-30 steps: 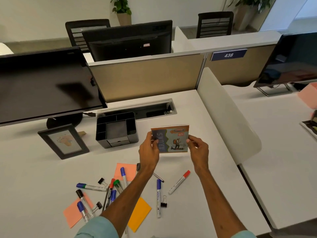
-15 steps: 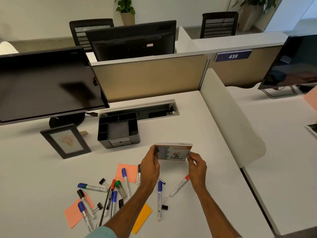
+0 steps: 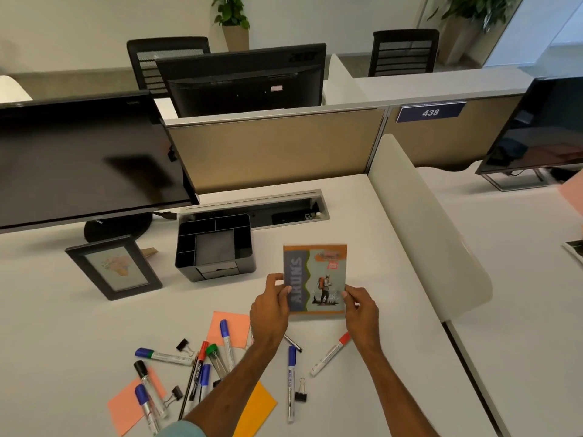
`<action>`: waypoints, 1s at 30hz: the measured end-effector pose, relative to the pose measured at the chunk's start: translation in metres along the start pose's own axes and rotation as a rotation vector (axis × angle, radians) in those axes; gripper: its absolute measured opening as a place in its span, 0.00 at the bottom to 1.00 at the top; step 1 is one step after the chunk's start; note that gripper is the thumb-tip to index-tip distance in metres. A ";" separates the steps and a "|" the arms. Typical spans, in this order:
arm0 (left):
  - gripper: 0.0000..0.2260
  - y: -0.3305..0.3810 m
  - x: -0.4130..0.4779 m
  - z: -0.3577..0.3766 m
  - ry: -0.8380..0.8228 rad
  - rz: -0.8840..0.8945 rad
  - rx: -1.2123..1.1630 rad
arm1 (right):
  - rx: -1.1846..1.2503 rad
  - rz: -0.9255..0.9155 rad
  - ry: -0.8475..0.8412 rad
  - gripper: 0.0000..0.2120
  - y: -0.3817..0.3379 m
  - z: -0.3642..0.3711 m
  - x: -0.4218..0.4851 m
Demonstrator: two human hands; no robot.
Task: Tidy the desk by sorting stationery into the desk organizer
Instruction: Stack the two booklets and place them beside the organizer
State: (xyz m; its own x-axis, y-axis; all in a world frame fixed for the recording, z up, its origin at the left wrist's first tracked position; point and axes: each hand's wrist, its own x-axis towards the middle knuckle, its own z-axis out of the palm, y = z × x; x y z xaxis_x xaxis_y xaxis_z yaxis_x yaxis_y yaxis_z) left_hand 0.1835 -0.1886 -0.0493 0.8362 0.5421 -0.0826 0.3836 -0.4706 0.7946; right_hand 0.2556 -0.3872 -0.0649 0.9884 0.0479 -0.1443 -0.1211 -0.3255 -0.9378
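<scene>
A small notebook [image 3: 318, 279] with an orange-edged cover and a hiker picture is held flat just above the white desk [image 3: 79, 326], right of the black desk organizer [image 3: 217, 247]. My left hand [image 3: 271, 310] pinches its left edge and my right hand [image 3: 361, 307] its lower right corner. The organizer's compartments look empty. Several markers [image 3: 164, 357] with blue, red, green and black caps, a pen, binder clips [image 3: 300, 395] and orange sticky notes [image 3: 230, 326] lie scattered near the desk's front edge.
A framed picture [image 3: 115, 268] leans left of the organizer. A monitor [image 3: 85, 159] stands at the back left, with a cable tray slot [image 3: 284, 209] behind the organizer. A white divider panel [image 3: 422, 225] borders the desk on the right.
The notebook has turned from landscape to portrait and tipped so its cover faces up, lower over the desk. Both hands kept hold of it.
</scene>
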 end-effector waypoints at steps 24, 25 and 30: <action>0.18 0.007 0.117 0.035 -0.002 -0.301 -0.094 | -0.386 0.289 0.021 0.10 -0.056 0.051 0.132; 0.18 0.006 0.119 0.036 -0.002 -0.301 -0.098 | -0.392 0.287 0.025 0.10 -0.055 0.053 0.133; 0.21 0.001 0.126 0.040 -0.029 -0.326 -0.031 | -0.416 0.260 0.060 0.10 -0.054 0.058 0.132</action>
State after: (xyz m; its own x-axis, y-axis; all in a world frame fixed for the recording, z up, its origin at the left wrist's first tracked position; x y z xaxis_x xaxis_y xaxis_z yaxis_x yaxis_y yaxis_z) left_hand 0.3044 -0.1484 -0.0828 0.6824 0.6405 -0.3523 0.6210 -0.2537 0.7416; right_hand 0.3869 -0.3085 -0.0513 0.9353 -0.1357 -0.3269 -0.3298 -0.6691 -0.6660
